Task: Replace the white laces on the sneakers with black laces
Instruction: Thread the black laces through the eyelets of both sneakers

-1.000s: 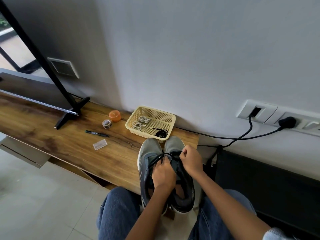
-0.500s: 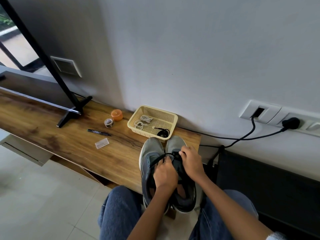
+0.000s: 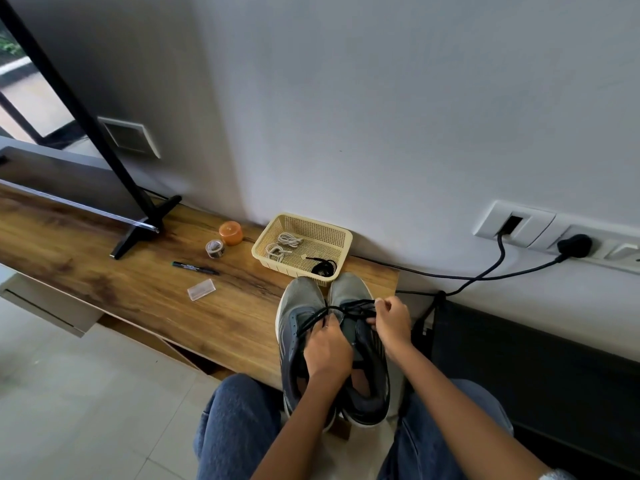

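Since a second earlier, the right hand (image 3: pixel 393 322) had shifted a little to the right, away from the left hand (image 3: pixel 327 351), drawing the black lace (image 3: pixel 332 309) into a longer span across the shoes. Both grey sneakers (image 3: pixel 301 306) stood side by side at the near right corner of the wooden tabletop (image 3: pixel 145 299), toes toward the wall, heels hanging over the near edge between the person's knees. The right hand's fingers were curled, pinching the lace over the right sneaker's eyelets. The left hand lay over the tongue area where the two shoes met, fingers bent round the lace's other end; how tightly it gripped could not be told.

Just behind the toes, a cream mesh basket (image 3: pixel 341 237) sat against the wall, holding two bundled white laces (image 3: pixel 284 245) and a coiled black lace (image 3: pixel 323 268). Further left along the tabletop lay a black marker (image 3: pixel 195 268), a small clear plastic case (image 3: pixel 201 289), a tape roll (image 3: pixel 214 249) and an orange lid (image 3: pixel 231 233), with a black stand foot (image 3: pixel 145 226) beyond.
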